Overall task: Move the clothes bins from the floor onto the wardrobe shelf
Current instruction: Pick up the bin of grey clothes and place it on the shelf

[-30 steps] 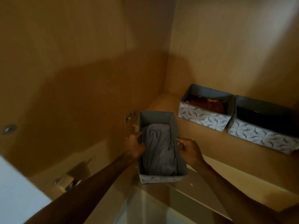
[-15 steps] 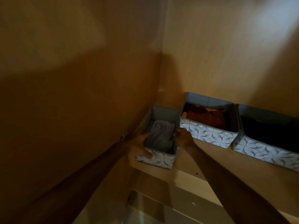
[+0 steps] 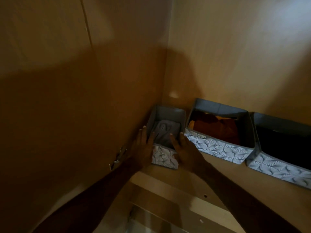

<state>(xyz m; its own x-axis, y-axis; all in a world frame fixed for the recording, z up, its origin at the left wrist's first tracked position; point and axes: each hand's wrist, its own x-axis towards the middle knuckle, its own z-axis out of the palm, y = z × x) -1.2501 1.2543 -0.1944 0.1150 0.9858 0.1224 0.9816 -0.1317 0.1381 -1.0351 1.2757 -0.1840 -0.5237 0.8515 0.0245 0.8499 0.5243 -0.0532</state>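
Note:
A small grey bin [image 3: 164,157] with a white leaf-pattern front holds a folded grey garment [image 3: 164,132]. It stands on the wooden wardrobe shelf [image 3: 210,180], in the left corner against the side wall. My left hand [image 3: 144,148] lies flat along the bin's left front corner with its fingers straight. My right hand [image 3: 185,148] rests flat on the bin's right front corner, fingers spread. Neither hand is curled around the bin.
Two larger bins of the same pattern stand to the right on the shelf: one with rust-orange clothes [image 3: 217,147], touching the small bin, and one with dark clothes [image 3: 277,169]. A metal hinge [image 3: 118,157] sits on the left wall [image 3: 84,115]. A lower board [image 3: 185,200] shows below.
The small bin went from held in the air in front of the shelf to standing in the left corner. My hands have loosened from gripping its sides to lying flat.

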